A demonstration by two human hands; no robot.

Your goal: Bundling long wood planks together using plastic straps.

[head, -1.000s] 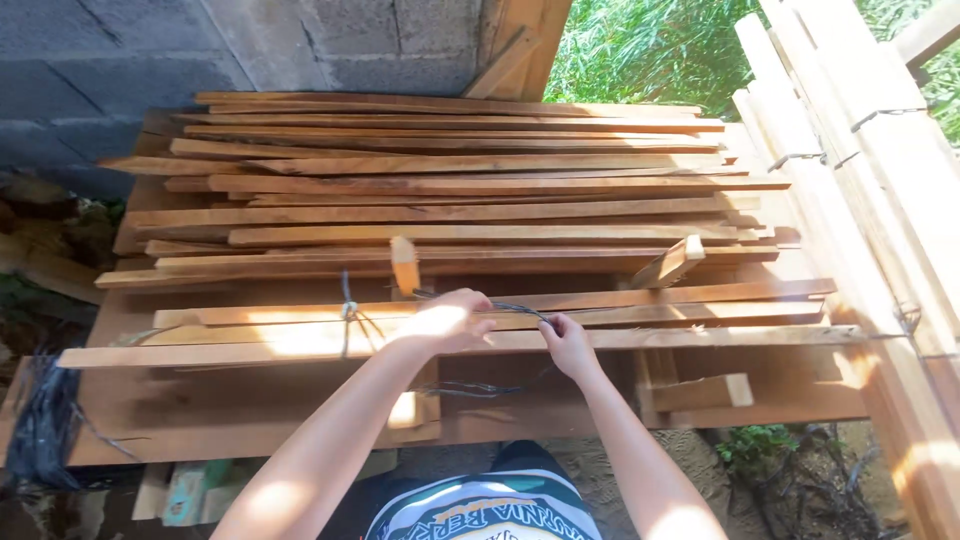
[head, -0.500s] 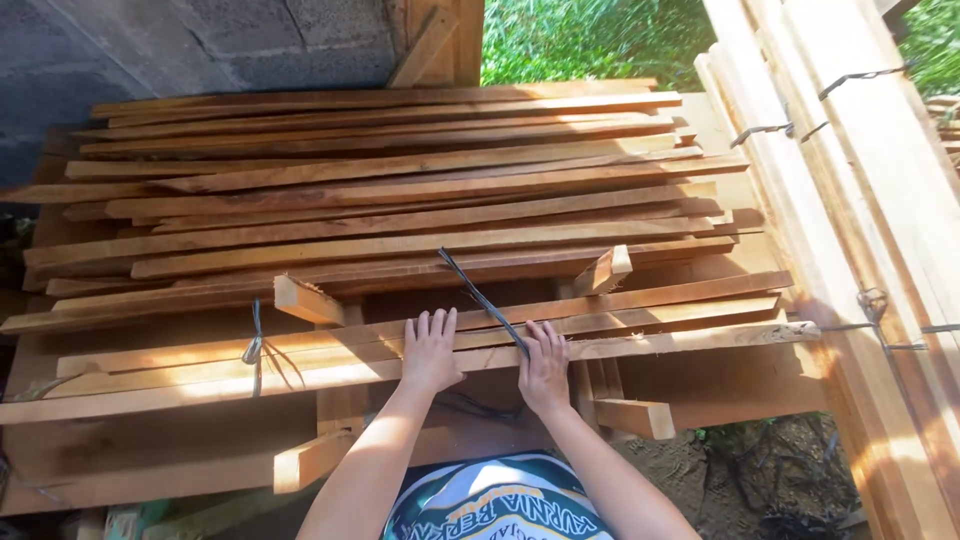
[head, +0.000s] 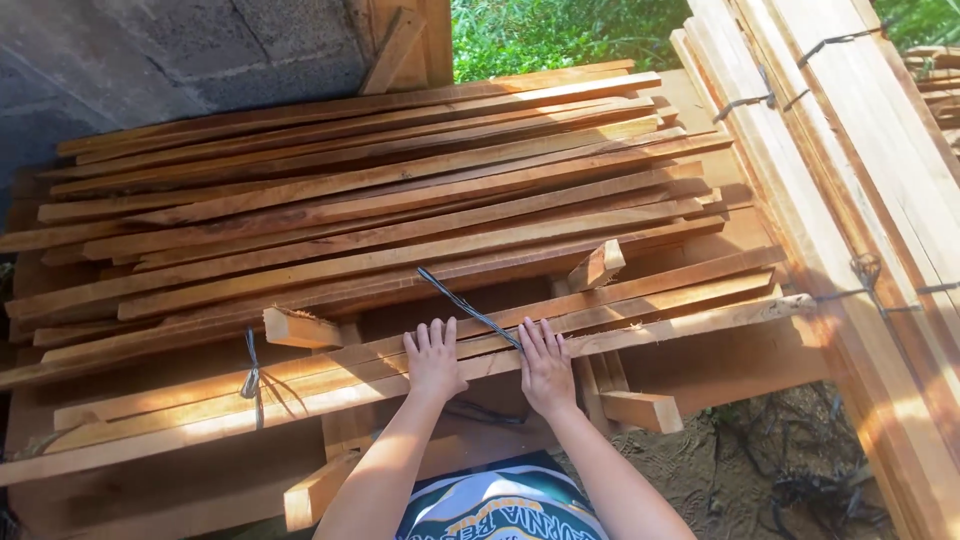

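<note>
A small bundle of long wooden slats (head: 650, 310) lies across the front of a big stack of slats (head: 380, 190). My left hand (head: 434, 358) rests flat on the bundle, fingers spread. My right hand (head: 546, 364) lies flat on the same slats just to the right. Between the two hands a dark twisted wire (head: 468, 308) sticks up and back from the bundle, its base by my right fingers. A second wire tie (head: 251, 378) wraps the bundle further left.
A short wooden block (head: 300, 328) and another block (head: 598, 264) stand between the bundle and the stack. Pale wire-tied planks (head: 860, 200) run along the right. A grey block wall (head: 150, 60) is behind, greenery (head: 560, 30) beyond, dirt ground (head: 740, 470) below.
A second ago my hands were pulling the wire over the bundle. They now lie flat on the slats with the wire standing free between them. The view has shifted slightly.
</note>
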